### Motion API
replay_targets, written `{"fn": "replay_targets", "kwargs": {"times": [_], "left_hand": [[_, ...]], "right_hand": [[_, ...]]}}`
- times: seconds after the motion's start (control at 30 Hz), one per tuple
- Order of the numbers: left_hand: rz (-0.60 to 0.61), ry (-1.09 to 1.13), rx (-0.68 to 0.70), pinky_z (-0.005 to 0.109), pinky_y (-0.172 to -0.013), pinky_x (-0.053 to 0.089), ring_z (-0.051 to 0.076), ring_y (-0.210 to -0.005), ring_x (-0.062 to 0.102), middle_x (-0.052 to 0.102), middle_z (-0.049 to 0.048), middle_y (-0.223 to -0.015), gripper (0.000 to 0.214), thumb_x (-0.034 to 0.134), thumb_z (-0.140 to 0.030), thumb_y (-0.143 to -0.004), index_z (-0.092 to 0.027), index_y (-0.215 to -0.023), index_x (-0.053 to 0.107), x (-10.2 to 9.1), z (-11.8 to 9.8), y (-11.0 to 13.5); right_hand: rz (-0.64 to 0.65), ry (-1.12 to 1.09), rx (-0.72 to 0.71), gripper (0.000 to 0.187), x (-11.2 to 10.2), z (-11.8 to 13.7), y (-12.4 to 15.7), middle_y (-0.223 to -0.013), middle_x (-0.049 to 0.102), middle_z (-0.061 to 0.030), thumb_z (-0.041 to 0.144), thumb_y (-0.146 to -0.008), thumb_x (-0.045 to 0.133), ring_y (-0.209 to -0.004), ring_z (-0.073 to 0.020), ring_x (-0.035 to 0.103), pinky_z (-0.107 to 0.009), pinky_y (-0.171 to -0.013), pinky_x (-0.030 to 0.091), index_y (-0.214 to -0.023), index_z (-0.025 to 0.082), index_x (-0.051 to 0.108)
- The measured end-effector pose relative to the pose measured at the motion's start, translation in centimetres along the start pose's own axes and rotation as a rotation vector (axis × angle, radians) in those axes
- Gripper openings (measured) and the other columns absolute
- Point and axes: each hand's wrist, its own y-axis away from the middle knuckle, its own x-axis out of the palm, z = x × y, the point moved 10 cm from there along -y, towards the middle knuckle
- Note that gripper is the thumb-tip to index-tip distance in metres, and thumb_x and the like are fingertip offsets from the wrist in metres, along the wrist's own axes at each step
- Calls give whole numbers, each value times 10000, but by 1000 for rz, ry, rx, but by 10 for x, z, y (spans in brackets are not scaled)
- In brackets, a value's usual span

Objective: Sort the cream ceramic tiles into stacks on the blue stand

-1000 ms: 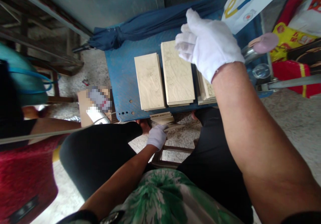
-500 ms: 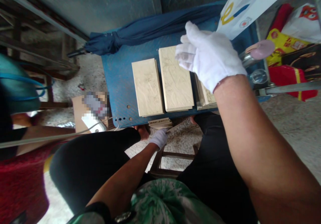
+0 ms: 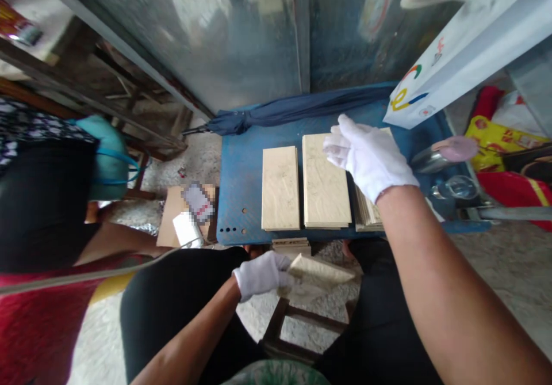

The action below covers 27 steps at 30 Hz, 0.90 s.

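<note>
My left hand (image 3: pixel 264 274), in a white glove, is closed on the end of a thin pale wooden board (image 3: pixel 321 271). The board is tilted and blurred, between my knees and below the table edge. My right hand (image 3: pixel 370 153), also gloved, is open with nothing in it, its fingers extended above the right part of the middle stack of boards (image 3: pixel 325 183). Left of that stands a lower stack (image 3: pixel 280 189). A third stack (image 3: pixel 366 212) is partly hidden by my right hand and wrist. Below the table edge lie more boards (image 3: pixel 291 247).
The blue table (image 3: pixel 239 172) bears a folded dark umbrella (image 3: pixel 276 111) along its back. A white paper bag (image 3: pixel 457 57), a glass (image 3: pixel 461 187) and a pink-topped container (image 3: pixel 457 149) are on the right. A wooden stool frame (image 3: pixel 297 316) stands between my legs. Another person's leg (image 3: pixel 125 238) is at left.
My left hand has come up from beside the boards below the table, bringing a board into clear view. My right hand stays over the middle stack. The camera view has tilted upward.
</note>
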Motion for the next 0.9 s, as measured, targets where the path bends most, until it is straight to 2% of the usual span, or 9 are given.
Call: {"fn": "replay_targets", "kwargs": {"times": [0.07, 0.1, 0.17, 0.3, 0.4, 0.5, 0.6, 0.77, 0.9], "left_hand": [[12, 74, 86, 296, -713, 522, 228, -771, 657, 722, 66, -770, 222, 761, -374, -653, -182, -765, 746, -4, -21, 17], [-40, 97, 122, 290, -723, 515, 220, -780, 650, 719, 67, -795, 244, 739, -408, -679, -180, -766, 737, -12, -29, 23], [-217, 125, 156, 266, -688, 498, 193, -735, 623, 699, 56, -778, 299, 683, -469, -732, -173, -760, 711, -34, -42, 30], [-721, 155, 148, 233, -601, 465, 165, -683, 583, 667, 34, -740, 322, 578, -453, -834, -158, -726, 650, -97, -64, 40], [-915, 166, 157, 223, -648, 474, 183, -793, 615, 690, 46, -810, 256, 554, -365, -869, -140, -812, 665, -134, -88, 35], [-976, 95, 121, 226, -642, 472, 187, -785, 627, 695, 54, -797, 274, 546, -379, -877, -139, -824, 668, -160, -107, 20], [-987, -26, 89, 237, -648, 472, 190, -777, 639, 706, 63, -820, 320, 547, -438, -874, -148, -818, 670, -172, -116, -3], [-949, -89, 74, 274, -673, 480, 216, -778, 655, 720, 98, -852, 307, 560, -426, -872, -146, -862, 686, -171, -110, -42], [-948, -104, 64, 286, -715, 490, 231, -820, 665, 726, 116, -905, 317, 556, -432, -870, -144, -874, 688, -169, -105, -55]], "right_hand": [[-3, -17, -2, 319, -2, -2, -1, -739, 656, -11, 486, -777, 714, -636, -136, 653, -272, -617, 550, -822, 207, 566], [-13, -23, 6, 315, -3, -4, -1, -747, 662, -20, 483, -777, 713, -640, -141, 656, -278, -620, 554, -826, 206, 570], [-22, -25, 23, 294, -4, -6, -1, -765, 673, -36, 464, -785, 708, -650, -149, 662, -283, -625, 559, -830, 203, 580], [-38, -19, 55, 234, -3, -6, 2, -800, 687, -54, 411, -814, 687, -672, -153, 671, -281, -644, 562, -834, 197, 594], [-54, -22, 74, 203, -2, -7, 3, -803, 690, -61, 383, -847, 652, -672, -149, 672, -278, -658, 561, -838, 188, 596], [-56, -35, 69, 223, -2, -9, 0, -799, 689, -69, 392, -844, 656, -673, -152, 672, -280, -664, 560, -859, 176, 601], [-41, -46, 54, 271, -1, -11, -4, -796, 688, -73, 424, -819, 681, -669, -155, 670, -283, -662, 558, -872, 170, 602], [-27, -17, 25, 351, -2, -10, -7, -802, 683, -54, 497, -768, 718, -668, -145, 667, -285, -668, 555, -865, 184, 591], [-29, 6, 0, 381, -4, -8, -8, -799, 674, -40, 537, -752, 716, -680, -149, 666, -297, -661, 555, -865, 197, 585]]}}
